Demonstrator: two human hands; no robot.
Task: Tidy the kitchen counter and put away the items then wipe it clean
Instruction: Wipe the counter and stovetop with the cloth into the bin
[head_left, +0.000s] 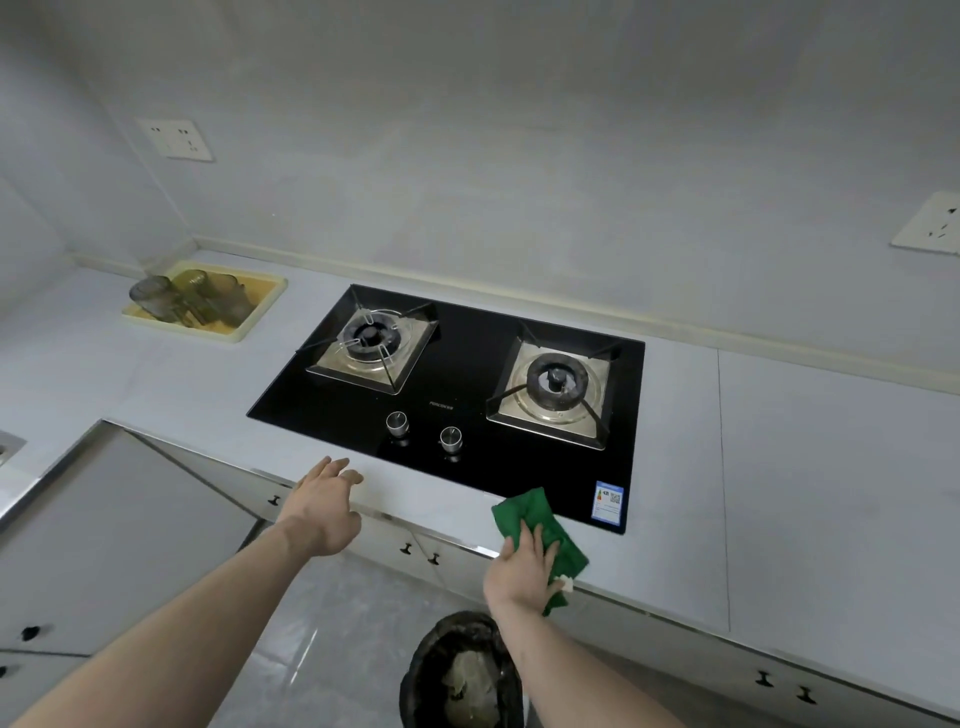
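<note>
A green cloth (530, 514) lies on the front edge of the pale counter (805, 467), partly over the near corner of the black gas hob (457, 384). My right hand (522, 571) presses flat on the cloth, fingers spread over it, with the cloth's lower end tucked under the palm. A small white scrap shows at the cloth's right edge by my thumb. My left hand (324, 506) rests at the counter's front edge left of the hob, fingers relaxed and holding nothing.
A yellow tray (260, 306) with several tinted glasses (192, 299) stands at the back left corner. A black-lined bin (462, 670) sits on the floor below my right arm. Two hob knobs (423, 431) face the front. Cabinet doors run under the counter.
</note>
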